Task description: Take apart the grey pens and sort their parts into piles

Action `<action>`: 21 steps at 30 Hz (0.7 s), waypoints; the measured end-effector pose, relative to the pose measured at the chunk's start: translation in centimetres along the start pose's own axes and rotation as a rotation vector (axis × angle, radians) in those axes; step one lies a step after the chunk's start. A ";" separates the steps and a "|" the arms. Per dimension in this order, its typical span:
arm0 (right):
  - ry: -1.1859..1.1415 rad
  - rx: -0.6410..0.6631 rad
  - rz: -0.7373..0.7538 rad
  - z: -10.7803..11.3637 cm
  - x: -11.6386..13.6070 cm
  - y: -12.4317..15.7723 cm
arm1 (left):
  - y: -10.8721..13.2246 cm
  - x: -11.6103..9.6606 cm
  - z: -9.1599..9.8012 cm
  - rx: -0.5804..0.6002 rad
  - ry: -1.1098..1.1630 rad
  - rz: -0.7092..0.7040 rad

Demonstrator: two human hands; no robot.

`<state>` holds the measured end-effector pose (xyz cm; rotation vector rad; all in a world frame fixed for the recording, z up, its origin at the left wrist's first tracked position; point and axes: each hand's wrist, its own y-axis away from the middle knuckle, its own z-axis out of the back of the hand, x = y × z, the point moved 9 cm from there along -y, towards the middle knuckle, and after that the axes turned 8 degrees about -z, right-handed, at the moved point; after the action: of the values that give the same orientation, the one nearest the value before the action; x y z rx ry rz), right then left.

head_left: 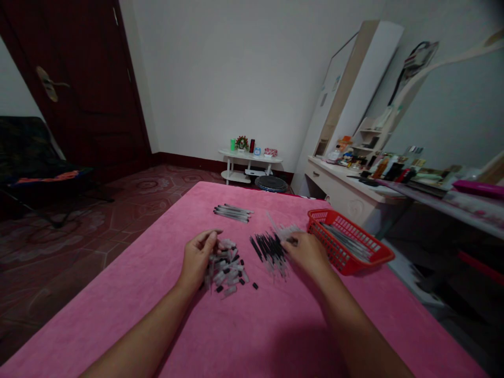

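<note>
My left hand (199, 257) is closed, thumb against curled fingers, above the left side of a loose pile of clear and black pen caps (232, 274). Whatever it may hold is hidden. My right hand (309, 253) is pinched closed at the right edge of a bundle of thin black-ended pen refills (270, 249). Its fingertips hide what is between them. Clear pen tubes (286, 230) lie just behind this hand. Farther back, several assembled pens (233, 212) rest side by side.
A red plastic basket (340, 262) holding grey sticks like pens stands right of my right hand. Everything lies on a pink cloth-covered table (165, 231). Beyond are a low white stand (236, 154), a round black stool (271, 182) and a dresser (346, 191); a chair (35, 173) stands left.
</note>
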<state>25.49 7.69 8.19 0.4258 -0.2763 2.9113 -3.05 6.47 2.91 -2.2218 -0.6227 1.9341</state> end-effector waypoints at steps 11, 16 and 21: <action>0.381 -0.055 -0.363 2.0 -8.5 -2.1 | -0.3 -0.2 0.4 -0.010 -0.102 -0.075; 0.393 -0.069 -0.383 1.9 -8.5 -1.9 | -0.3 0.0 0.5 -0.006 -0.089 -0.069; 0.379 -0.045 -0.399 1.7 -8.9 -2.1 | -0.3 0.1 0.5 -0.010 -0.075 -0.057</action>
<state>34.76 7.98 7.48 -0.0780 -0.1743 2.5183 -3.59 6.71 2.82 -2.1218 -0.6998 1.9979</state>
